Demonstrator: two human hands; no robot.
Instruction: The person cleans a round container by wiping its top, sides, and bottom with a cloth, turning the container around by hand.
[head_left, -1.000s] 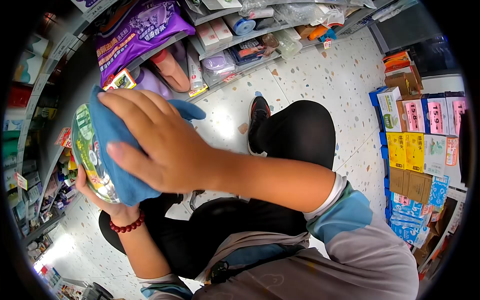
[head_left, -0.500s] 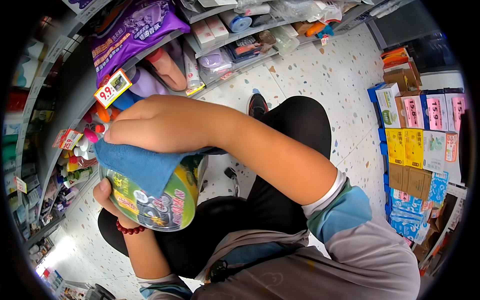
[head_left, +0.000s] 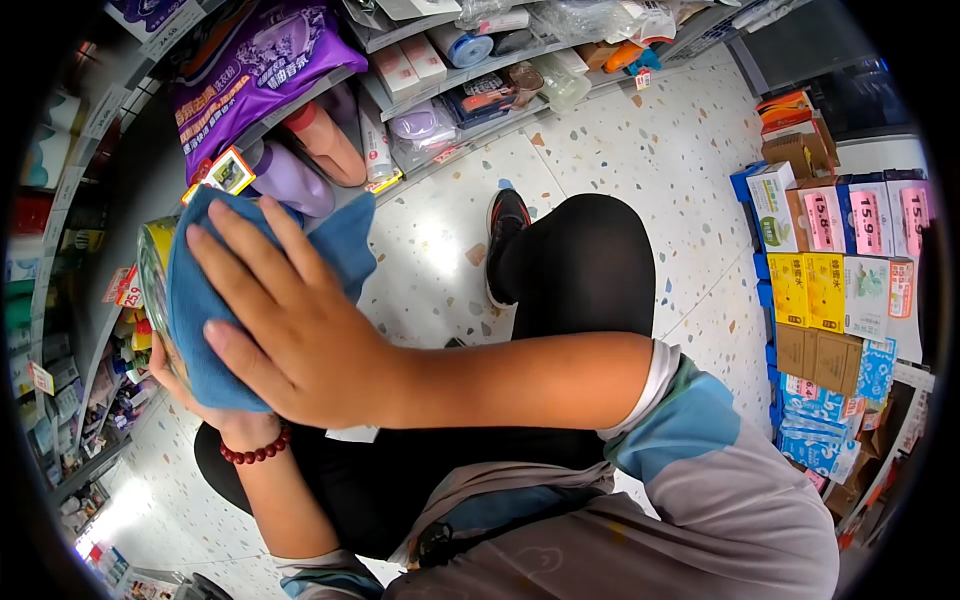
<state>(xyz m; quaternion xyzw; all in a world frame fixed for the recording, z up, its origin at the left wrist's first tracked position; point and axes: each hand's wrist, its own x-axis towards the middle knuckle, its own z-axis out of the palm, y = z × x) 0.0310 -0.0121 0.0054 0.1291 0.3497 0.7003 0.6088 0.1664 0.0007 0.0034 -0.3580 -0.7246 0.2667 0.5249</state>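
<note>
Right hand [head_left: 295, 335]: spread nearly flat, fingers lightly parted, thumb apart, palm side down on a blue cloth [head_left: 192, 310]. No curled grip visible; it bears on the cloth rather than pinching it. One loose corner of cloth sticks out past the far side of the hand.

Directly under cloth and palm: a rounded container [head_left: 155, 265], printed green and yellow where its edge shows left of the fingertips. Left hand [head_left: 195, 402], nearer the body and lower, is closed around the container's near edge. Judgement: the left props the container so the right can press without it tipping; the cloth is draped wide, probably to keep the palm off the surface.

At the left wrist, a red bead bracelet [head_left: 258, 448]. Beyond the right fingertips: a price tag [head_left: 228, 172], a lilac bottle [head_left: 290, 180], then a purple bag [head_left: 265, 90] on the shelf above. Well to the right of both hands: stacked yellow boxes [head_left: 808, 290], fronts turned outward, likely for reading.

Hidden: most of the container's face and its underside; most left fingers. A white scrap [head_left: 352, 434] below the right forearm is cut off by it; cannot identify. Far-left shelf goods too small to read.
</note>
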